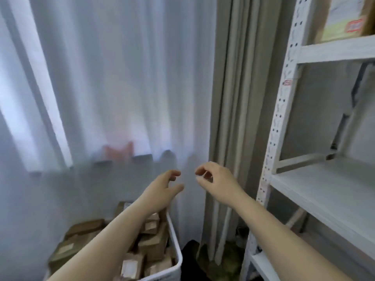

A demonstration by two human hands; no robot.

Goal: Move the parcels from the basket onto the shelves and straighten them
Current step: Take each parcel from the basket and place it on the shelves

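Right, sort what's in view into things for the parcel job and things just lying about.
For the job: parcels; basket; shelves; left hand and right hand, both empty.

Just there: sheer curtain; grey curtain; dark object on the floor.

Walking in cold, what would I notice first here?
The left hand and right hand reach out empty in the middle, before a pale curtain. Below them, at lower left, a white basket is heaped with brown parcels; white shelves stand at right, one box on the top board.
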